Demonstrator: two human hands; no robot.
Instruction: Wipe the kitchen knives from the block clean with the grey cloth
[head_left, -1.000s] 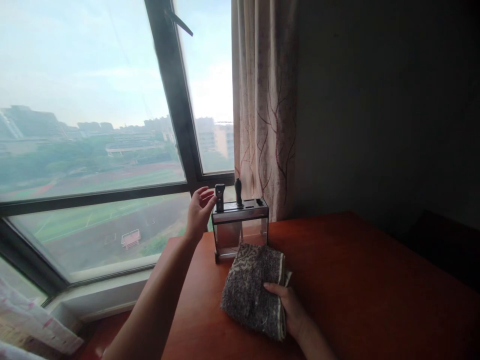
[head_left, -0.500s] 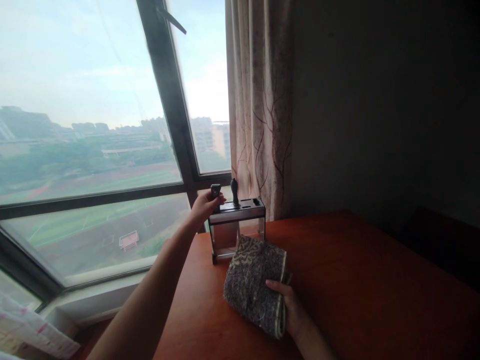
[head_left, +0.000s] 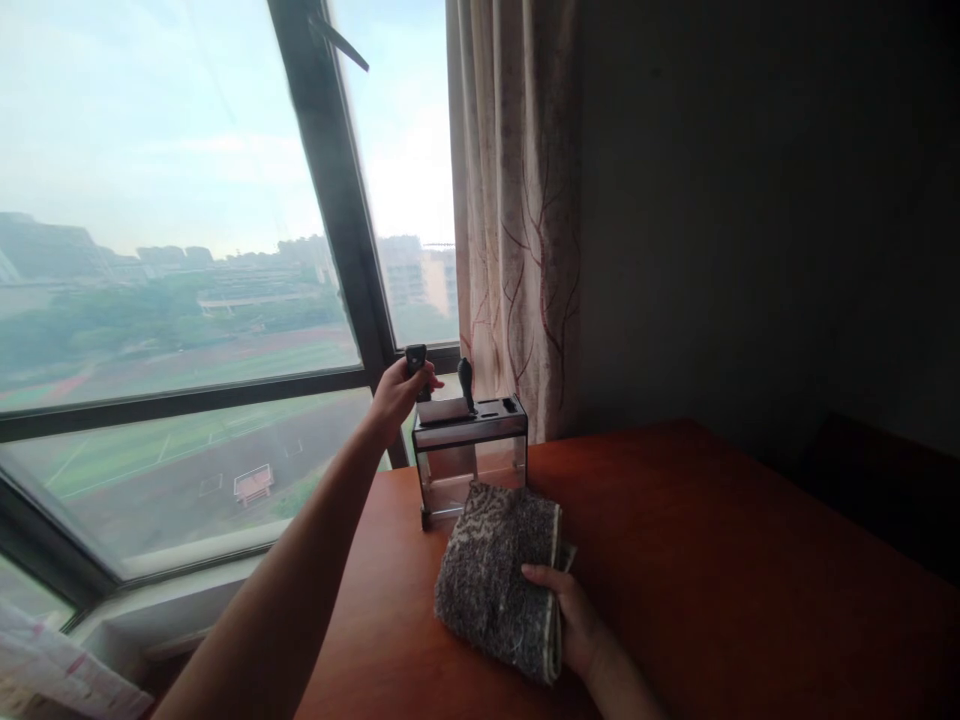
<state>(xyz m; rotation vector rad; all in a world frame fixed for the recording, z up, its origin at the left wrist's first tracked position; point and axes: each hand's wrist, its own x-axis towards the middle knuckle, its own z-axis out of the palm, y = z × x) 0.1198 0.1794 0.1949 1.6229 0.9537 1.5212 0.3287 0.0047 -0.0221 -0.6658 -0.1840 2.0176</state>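
Grey, rough cloth (head_left: 499,580), folded into a thick bundle, lies in my right hand (head_left: 574,605) as I look down from the head view. My thumb presses on its near face by the right edge; the other fingers are hidden behind it, so I cannot tell how they sit. Just beyond the cloth, the knife stand (head_left: 471,433) is upright on the red-brown table (head_left: 660,560), near the window (head_left: 195,330).

My left hand (head_left: 405,393) is curled tightly around the handle of a broad knife (head_left: 444,411) at the stand's left end. Part of the blade shows above the top, so I judge the knife to be partly drawn, with its lower part not yet clear. A second knife (head_left: 466,380) stands beside it, its dark handle untouched.

My left arm stretches long from the lower left, the knife's handle poking up out of my fist. My right forearm angles in from the bottom edge, holding the cloth tilted, well apart from the blade.
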